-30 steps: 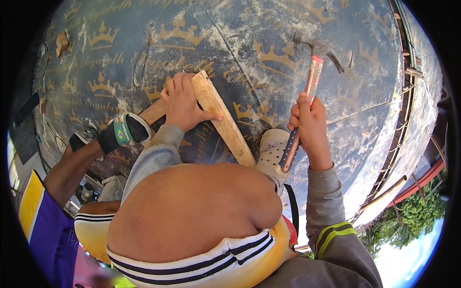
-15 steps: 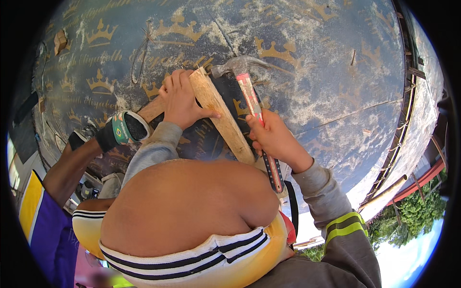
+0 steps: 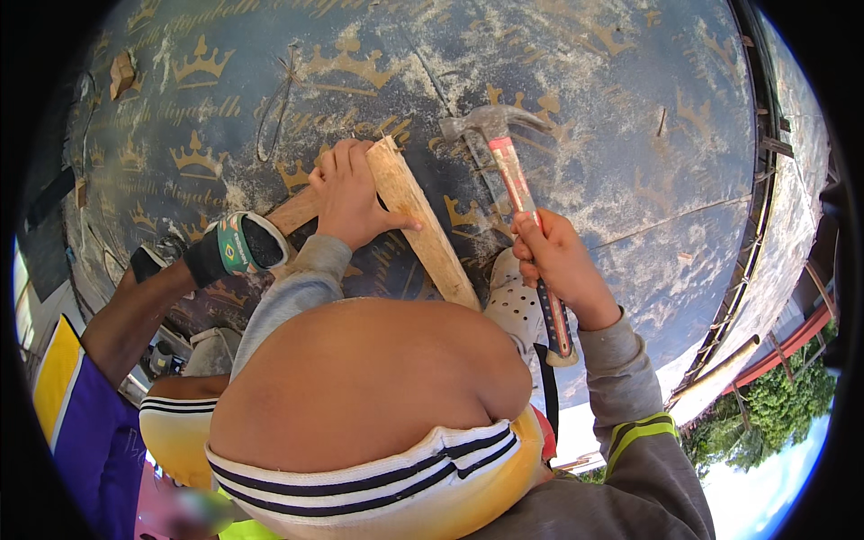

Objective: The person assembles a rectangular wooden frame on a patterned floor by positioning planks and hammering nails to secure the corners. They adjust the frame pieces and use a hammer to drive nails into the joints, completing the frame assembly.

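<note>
My left hand (image 3: 349, 193) grips a short length of rough timber (image 3: 421, 220), its thumb laid across the upper face. Splinters or a small nail show at the timber's far end; I cannot tell which. A second wooden piece (image 3: 294, 214) reaches out to the left from under that hand. In my right hand (image 3: 558, 261) is a claw hammer (image 3: 515, 175) with a worn red and dark handle, held around the lower grip. The hammer's head hangs to the right of the timber's far end, apart from it. My bent knee covers the near part.
Dark panels (image 3: 612, 117) with gold crown prints and sawdust form the floor. Another person's sandalled foot (image 3: 245, 243) stands left of the timber. A white perforated clog (image 3: 510, 292) is below the hammer. Bent wire (image 3: 274, 108) and a wood offcut (image 3: 121, 74) lie farther off.
My right hand has swung the hammer to the right, away from the timber's end. My left hand and the timber keep their place against each other, shifting slightly in view.
</note>
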Tool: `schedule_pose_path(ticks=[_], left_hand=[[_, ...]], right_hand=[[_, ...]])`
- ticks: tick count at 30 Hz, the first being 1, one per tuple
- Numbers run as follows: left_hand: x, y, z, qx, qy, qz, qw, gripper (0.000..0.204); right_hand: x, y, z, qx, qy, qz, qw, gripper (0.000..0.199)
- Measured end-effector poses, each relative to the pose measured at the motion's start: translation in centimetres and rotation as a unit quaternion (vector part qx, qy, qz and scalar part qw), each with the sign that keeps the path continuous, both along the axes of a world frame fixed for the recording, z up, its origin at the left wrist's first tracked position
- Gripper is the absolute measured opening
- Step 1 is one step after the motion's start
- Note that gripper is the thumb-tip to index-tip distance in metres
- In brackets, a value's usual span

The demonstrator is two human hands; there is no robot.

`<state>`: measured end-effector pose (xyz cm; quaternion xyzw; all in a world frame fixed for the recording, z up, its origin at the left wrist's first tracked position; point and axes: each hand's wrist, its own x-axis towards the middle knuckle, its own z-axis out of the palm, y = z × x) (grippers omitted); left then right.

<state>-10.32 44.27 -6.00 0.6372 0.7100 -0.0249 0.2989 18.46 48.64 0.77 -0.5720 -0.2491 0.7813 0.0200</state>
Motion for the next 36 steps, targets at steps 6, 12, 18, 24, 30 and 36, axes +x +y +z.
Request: schedule_pose_path(ticks=[6,12,18,24,30,36], left_hand=[[0.4,0.2,0.7,-0.031,-0.005,0.007,0.999,0.128],[0.4,-0.3,0.0,-0.016,-0.002,0.008,1.000,0.131],[0.2,0.0,0.8,-0.012,0.004,0.006,1.000,0.131],[0.4,-0.3,0.0,-0.030,0.001,0.010,0.999,0.129],[0.3,0.0,0.5,-0.026,0.009,0.009,1.000,0.130],[0.4,-0.2,0.4,-0.012,0.015,0.001,1.000,0.128]], right_hand=[[3.3,2.7,-1.3,0.128,-0.122,-0.252,0.952,0.028],[-1.6,0.6,-0.4,0.024,-0.017,0.011,1.000,0.029],[3.1,3.7,-1.4,0.145,-0.122,-0.224,0.956,0.028],[-0.1,-0.4,0.1,0.035,-0.075,-0.008,0.997,0.027],[1.5,3.5,0.8,0.095,-0.105,-0.162,0.977,0.028],[-2.6,0.5,0.4,0.009,-0.003,0.051,0.999,0.031]])
